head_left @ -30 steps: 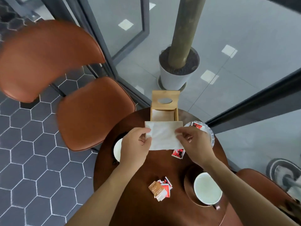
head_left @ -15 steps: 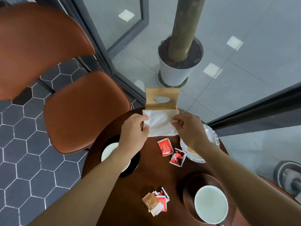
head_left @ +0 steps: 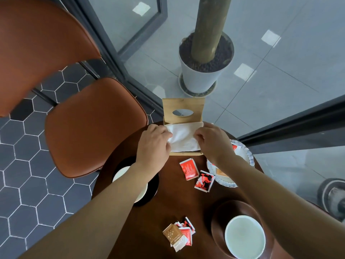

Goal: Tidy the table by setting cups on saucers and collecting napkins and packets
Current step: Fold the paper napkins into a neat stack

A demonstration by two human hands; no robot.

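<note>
napkin (head_left: 182, 138) is gripped at either edge by left hand (head_left: 154, 142) and right hand (head_left: 211, 142), laid in wooden holder (head_left: 183, 109) | 2 red packets (head_left: 197, 175) lie just before holder | 1 packet pile (head_left: 179, 234) farther back | 2 cups (head_left: 245, 237) on saucers | 1 plate (head_left: 242, 152) beside holder | tabletop (head_left: 171, 204)
</note>
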